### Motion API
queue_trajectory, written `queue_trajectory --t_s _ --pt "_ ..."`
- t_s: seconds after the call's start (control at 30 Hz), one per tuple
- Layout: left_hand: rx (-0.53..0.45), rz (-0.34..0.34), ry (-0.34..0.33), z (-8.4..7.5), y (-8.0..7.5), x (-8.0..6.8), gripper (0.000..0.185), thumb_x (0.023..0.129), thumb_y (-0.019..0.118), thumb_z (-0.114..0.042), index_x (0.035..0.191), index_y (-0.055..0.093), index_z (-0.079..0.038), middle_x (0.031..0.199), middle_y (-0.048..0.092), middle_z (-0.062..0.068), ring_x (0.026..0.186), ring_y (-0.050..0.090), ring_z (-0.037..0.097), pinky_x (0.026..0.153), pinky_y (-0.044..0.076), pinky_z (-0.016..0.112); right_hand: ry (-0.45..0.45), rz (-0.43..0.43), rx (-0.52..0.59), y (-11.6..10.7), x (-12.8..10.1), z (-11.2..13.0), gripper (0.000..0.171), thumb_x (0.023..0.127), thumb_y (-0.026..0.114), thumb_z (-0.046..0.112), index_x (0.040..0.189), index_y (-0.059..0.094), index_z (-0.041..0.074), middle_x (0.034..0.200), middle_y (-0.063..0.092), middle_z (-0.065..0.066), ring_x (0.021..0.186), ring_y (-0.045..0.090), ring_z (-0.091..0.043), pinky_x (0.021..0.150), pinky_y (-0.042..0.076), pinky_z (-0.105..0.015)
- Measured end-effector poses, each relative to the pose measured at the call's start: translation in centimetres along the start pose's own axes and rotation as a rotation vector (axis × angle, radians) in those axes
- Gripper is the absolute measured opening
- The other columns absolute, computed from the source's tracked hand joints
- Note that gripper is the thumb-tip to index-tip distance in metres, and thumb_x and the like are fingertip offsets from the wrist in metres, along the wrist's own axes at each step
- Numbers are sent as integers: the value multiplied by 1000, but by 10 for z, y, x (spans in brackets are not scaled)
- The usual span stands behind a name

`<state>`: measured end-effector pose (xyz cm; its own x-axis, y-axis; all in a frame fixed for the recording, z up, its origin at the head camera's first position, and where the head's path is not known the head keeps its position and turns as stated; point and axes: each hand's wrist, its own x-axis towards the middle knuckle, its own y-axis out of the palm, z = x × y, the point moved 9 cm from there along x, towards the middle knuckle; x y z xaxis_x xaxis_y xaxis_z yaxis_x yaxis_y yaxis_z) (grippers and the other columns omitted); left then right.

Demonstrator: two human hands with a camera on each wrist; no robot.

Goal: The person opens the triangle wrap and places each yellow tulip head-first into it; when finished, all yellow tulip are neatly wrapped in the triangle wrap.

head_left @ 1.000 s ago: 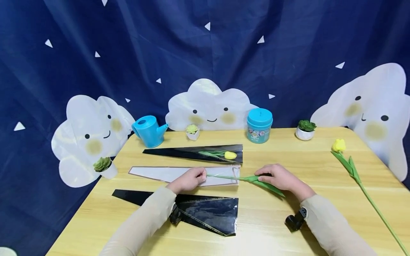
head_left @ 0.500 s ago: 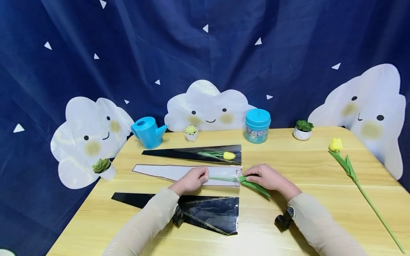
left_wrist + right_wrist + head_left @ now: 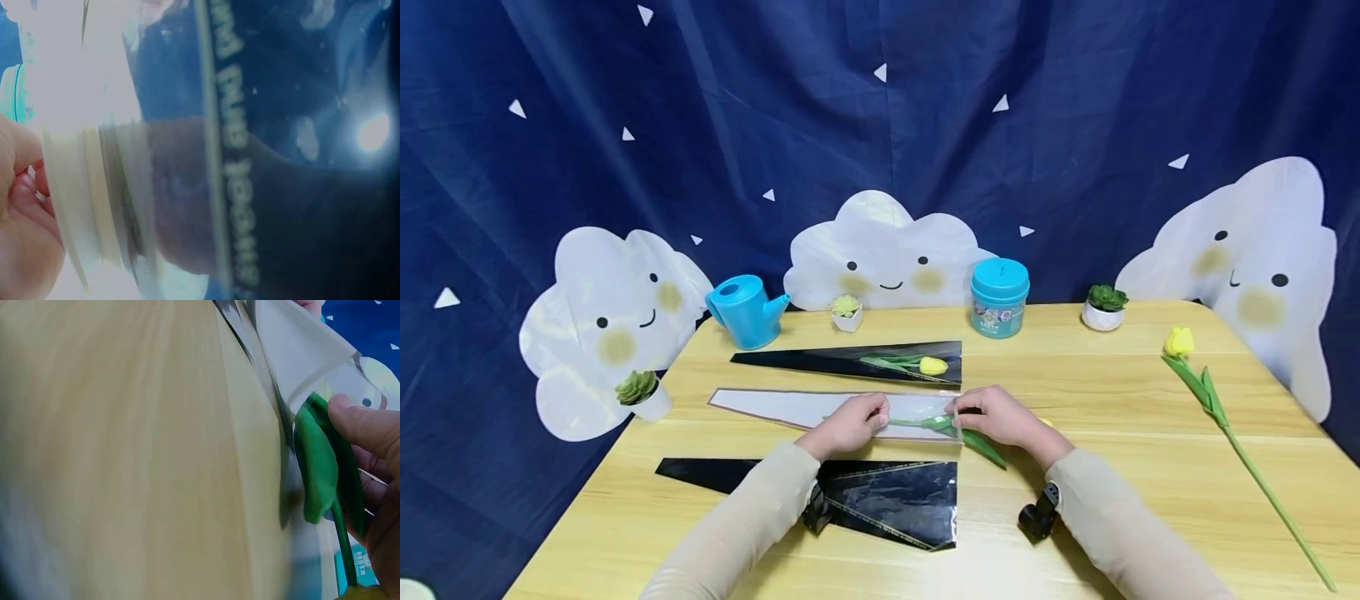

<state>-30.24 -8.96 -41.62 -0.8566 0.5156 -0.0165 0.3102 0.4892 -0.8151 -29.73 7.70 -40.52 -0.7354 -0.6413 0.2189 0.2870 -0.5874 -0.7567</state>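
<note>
A white paper flower sleeve (image 3: 790,407) lies flat mid-table, its wide mouth to the right. My left hand (image 3: 868,417) rests on the sleeve with curled fingers pinching its top layer near the mouth. My right hand (image 3: 966,415) grips a green tulip stem and leaf (image 3: 985,448) at the mouth, and the stem runs leftward inside the sleeve. The right wrist view shows my fingers (image 3: 369,431) round the leaf (image 3: 315,469) at the sleeve's edge (image 3: 300,362). A bit of yellow bloom (image 3: 356,594) shows behind that hand. The left wrist view is blurred, showing my fingers (image 3: 19,206) beside black film (image 3: 281,156).
A black sleeve (image 3: 820,360) holding a yellow tulip (image 3: 934,366) lies behind. Another black sleeve (image 3: 880,496) lies in front. A loose yellow tulip (image 3: 1206,396) lies at the right. A blue watering can (image 3: 745,310), teal jar (image 3: 1000,296) and small succulent pots (image 3: 1101,307) line the back edge.
My right hand has moved left with the tulip, sliding its stem deeper into the white sleeve. The left hand has stayed in place on the sleeve.
</note>
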Motion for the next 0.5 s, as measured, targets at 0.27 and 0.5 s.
queue_trajectory --t_s 0.27,0.5 --pt "4 -18 -10 5 -1 1 17 96 49 -10 79 46 -9 71 37 0 67 40 16 68 34 32 54 -11 -7 -2 3 -5 13 88 63 16 97 71 11 102 69 -6 95 64 -23 82 49 -38" --pt "-19 -20 4 6 -3 2 18 96 48 -9 79 47 -8 68 37 -1 64 39 15 67 34 31 157 -96 -38 -21 -15 -10 27 87 65 18 110 67 4 109 66 -14 104 60 -33 89 46 -47"
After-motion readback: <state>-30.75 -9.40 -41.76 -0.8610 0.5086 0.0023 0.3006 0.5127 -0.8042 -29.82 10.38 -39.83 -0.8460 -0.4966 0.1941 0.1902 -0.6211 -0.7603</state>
